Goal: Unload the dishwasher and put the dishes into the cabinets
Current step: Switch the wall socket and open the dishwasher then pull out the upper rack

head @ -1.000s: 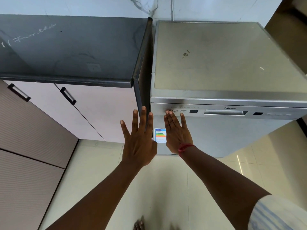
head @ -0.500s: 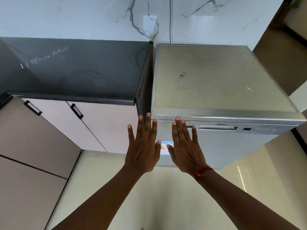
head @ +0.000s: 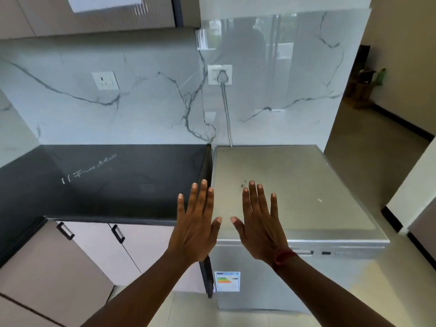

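Lifted since a moment ago, left hand [head: 193, 228] and right hand [head: 259, 230] hover flat, fingers spread, empty, before the closed silver steel dishwasher [head: 306, 185]; black stone surface [head: 106, 180] adjoins its left, white marble wall [head: 141, 109] behind.

Head view looks forward-down, near the dishwasher [head: 292, 197].

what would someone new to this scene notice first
Two open hands, the left hand and right hand, are held up side by side in mid-view, fingers spread, holding nothing. Beyond them stands a silver dishwasher, door shut, right of a black counter; a cord drops behind it from a socket on the marble wall.
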Motion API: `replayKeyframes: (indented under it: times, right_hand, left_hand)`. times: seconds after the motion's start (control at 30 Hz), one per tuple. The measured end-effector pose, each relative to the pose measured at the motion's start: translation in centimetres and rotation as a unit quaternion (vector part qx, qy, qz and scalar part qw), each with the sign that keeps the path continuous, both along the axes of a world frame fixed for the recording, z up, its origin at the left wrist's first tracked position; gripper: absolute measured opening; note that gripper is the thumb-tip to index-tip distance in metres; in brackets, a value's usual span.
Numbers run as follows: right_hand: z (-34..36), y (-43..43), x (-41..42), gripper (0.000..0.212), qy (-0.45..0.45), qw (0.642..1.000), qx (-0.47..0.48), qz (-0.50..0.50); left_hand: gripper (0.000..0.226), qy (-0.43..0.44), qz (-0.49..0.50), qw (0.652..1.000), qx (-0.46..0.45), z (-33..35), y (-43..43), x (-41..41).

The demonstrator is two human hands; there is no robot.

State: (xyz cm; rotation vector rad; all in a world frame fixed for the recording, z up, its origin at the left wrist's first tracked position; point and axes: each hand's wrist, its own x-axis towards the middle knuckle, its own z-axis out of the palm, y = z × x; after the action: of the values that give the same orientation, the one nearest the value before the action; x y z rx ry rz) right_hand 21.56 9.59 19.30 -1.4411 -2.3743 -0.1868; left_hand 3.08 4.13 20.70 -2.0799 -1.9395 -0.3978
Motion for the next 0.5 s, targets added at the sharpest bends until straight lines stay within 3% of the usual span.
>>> replayKeyframes:
  times: [0.5]
  right_hand:
    - [8.2, 16.0, -7.4, 0.077, -0.047, 0.997, 0.035, 0.060]
  left_hand:
    - [0.071, 0.018, -0.021, 0.999, 0.027, 6.4, 16.2, -7.4]
